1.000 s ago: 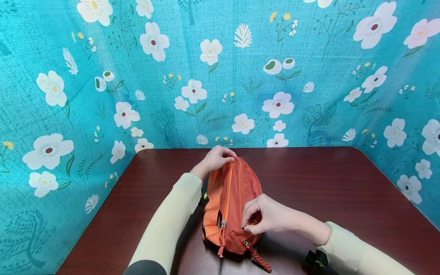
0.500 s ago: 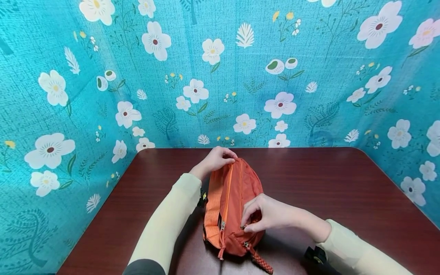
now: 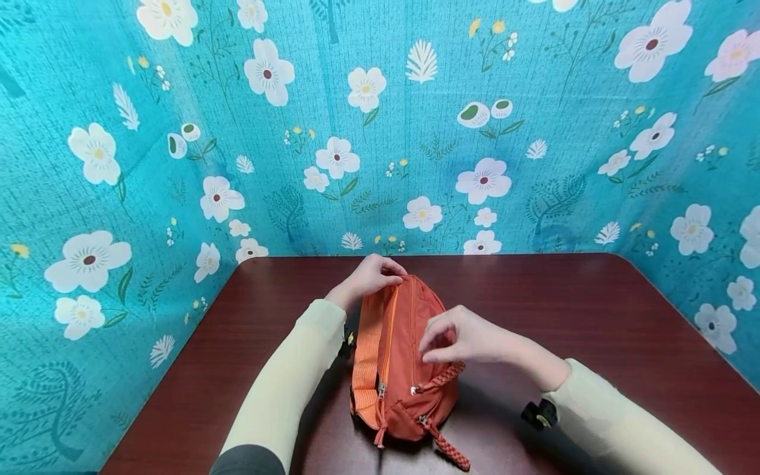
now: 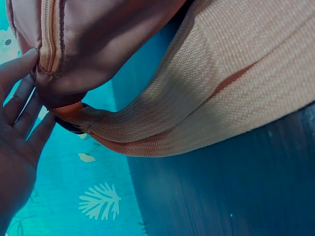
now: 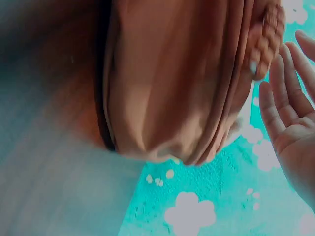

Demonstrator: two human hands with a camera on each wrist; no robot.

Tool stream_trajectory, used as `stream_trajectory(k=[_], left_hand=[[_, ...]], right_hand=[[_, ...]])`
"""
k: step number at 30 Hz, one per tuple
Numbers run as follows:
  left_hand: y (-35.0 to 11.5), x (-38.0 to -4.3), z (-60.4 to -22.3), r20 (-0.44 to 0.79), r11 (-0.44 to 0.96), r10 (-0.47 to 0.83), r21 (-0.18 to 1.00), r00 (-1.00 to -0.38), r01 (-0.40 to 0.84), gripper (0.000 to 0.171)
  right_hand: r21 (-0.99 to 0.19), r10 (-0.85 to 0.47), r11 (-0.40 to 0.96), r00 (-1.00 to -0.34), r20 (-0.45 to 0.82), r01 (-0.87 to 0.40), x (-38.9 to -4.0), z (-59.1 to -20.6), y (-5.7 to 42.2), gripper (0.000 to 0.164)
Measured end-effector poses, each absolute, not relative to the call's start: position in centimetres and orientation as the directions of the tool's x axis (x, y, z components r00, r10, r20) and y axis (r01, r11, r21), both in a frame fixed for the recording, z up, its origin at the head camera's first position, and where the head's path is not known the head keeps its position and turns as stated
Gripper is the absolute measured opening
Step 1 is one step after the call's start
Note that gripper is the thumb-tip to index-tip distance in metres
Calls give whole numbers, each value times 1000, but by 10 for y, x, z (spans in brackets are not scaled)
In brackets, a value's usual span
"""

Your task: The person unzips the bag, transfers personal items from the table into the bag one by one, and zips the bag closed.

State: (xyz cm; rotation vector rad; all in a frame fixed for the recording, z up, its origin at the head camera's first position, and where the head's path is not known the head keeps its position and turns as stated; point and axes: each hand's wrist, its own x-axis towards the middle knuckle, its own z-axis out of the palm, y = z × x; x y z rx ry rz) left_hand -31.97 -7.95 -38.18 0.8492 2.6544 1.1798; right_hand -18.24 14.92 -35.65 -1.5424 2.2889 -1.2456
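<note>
A red-orange waist pack (image 3: 401,336) stands on the table with its zippers running lengthwise. My left hand (image 3: 375,274) pinches its far end, the thumb beside the end of the orange zipper (image 4: 47,39) in the left wrist view. My right hand (image 3: 466,336) hovers over the pack's right side, fingers loosely bent and holding nothing. Just below it, a braided zipper pull (image 3: 442,377) lies across the pack. Another braided pull (image 3: 452,452) hangs onto the table at the near end. The wide orange strap (image 3: 365,359) runs down the left side.
The dark red-brown table (image 3: 552,303) has rounded far corners. A turquoise flowered cloth (image 3: 380,165) hangs behind it and along both sides. Black wrist devices sit under both sleeves, one (image 3: 540,414) near the table on the right.
My right hand has let go of the upper braided zipper pull and lifted away from the near end. The pull now lies in sight on the pack. My left hand stays at the far end.
</note>
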Motion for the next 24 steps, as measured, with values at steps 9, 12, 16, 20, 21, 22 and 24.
stream_trajectory(k=[9, 12, 16, 20, 21, 22, 24], left_hand=[[-80, -317, -382, 130, 524, 525, 729, -841, 440, 14], [-81, -316, -384, 135, 519, 522, 733, -842, 440, 14], [-81, -317, -386, 142, 516, 517, 736, -844, 439, 15], [-82, -317, -387, 152, 503, 512, 745, -846, 438, 15], [-82, -317, -387, 154, 500, 511, 748, -846, 438, 15], [-82, -317, -387, 157, 497, 509, 749, -846, 438, 14], [-82, -316, -387, 159, 493, 503, 754, -849, 433, 14]], right_hand=[[-669, -672, 316, -656, 343, -673, -224, -349, 163, 10], [-679, -635, 344, -694, 341, -649, -233, -349, 167, 13], [-680, -581, 395, -742, 335, -617, -242, -354, 172, 15], [-679, -530, 440, -780, 333, -588, -251, -363, 174, 15], [-680, -520, 447, -788, 331, -581, -253, -364, 174, 15], [-682, -510, 454, -795, 328, -573, -255, -366, 173, 16], [-680, -501, 460, -799, 332, -571, -261, -369, 172, 17]])
